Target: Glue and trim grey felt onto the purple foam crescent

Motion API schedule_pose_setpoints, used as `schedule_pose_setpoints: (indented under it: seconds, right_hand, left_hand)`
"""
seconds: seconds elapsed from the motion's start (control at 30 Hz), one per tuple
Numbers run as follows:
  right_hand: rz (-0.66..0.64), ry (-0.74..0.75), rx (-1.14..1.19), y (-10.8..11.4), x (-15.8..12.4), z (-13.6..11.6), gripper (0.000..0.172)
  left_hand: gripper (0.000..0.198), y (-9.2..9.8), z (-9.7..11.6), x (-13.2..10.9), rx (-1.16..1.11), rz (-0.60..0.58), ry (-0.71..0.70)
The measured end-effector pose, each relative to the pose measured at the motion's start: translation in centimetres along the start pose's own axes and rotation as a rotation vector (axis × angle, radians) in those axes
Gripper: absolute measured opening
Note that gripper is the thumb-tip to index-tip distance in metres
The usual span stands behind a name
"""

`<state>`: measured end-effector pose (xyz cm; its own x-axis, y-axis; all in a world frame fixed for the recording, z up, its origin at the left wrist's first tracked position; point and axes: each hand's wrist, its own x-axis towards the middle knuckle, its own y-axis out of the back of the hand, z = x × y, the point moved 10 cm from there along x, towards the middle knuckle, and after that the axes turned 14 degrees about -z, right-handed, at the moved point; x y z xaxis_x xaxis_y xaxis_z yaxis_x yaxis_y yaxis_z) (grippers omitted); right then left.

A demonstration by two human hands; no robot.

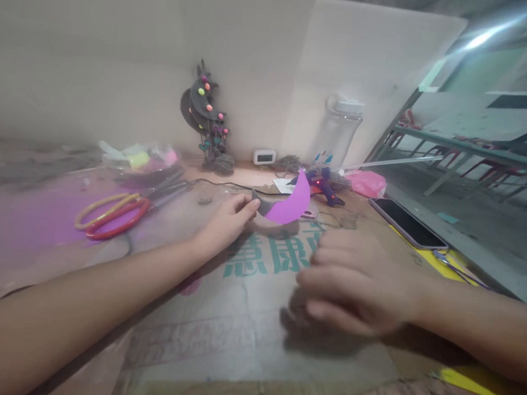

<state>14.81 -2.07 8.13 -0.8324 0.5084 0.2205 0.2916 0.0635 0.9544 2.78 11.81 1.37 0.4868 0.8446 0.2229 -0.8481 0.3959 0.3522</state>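
Observation:
My left hand point(234, 216) pinches a crescent-shaped piece point(291, 205), bright purple over most of it and grey at the end by my fingertips. It is held above the tabletop covering, on which large green characters point(270, 258) are printed. My right hand point(351, 284) hangs over the front of the work surface, blurred by motion, with its fingers curled in. Whatever those fingers may hold is hidden. A purple glue gun point(326, 187) with a small red light lies just beyond the crescent. Scissors point(118, 215) with one yellow and one red handle loop lie left of my left hand.
At the back stand a grey crescent decoration with coloured balls point(205, 106), a small digital clock point(264, 157) and a clear bottle point(338, 131). A phone point(407, 222) lies right, near the table edge, beyond a pink bag point(366, 182). Plastic-wrapped items point(137, 158) lie back left.

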Motion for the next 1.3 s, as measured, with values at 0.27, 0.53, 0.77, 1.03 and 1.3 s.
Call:
schedule_pose_setpoints:
  seconds: [0.27, 0.53, 0.77, 1.03, 1.3]
  right_hand:
    - [0.022, -0.393, 0.435, -4.7, 2.1, 11.7, 0.037]
    - [0.091, -0.473, 0.744, -5.0, 1.5, 12.8, 0.045]
    - [0.185, -0.489, 0.737, -4.5, 1.2, 13.2, 0.044]
    - [0.126, -0.456, 0.644, -4.7, 1.3, 12.7, 0.039]
    - [0.155, -0.468, 0.68, -4.7, 1.3, 13.0, 0.038]
  left_hand:
    - [0.035, 0.3, -0.1, 0.0, -0.069, 0.023, 0.045]
    - [0.031, -1.0, 1.8, -0.1, 0.081, -0.09, -0.086]
    - [0.029, -1.6, 1.5, -0.3, 0.087, -0.132, -0.07]
    - [0.027, -1.4, 1.9, -0.3, 0.12, -0.101, -0.049]
    - [0.027, -1.4, 2.3, -0.4, 0.142, -0.107, -0.06]
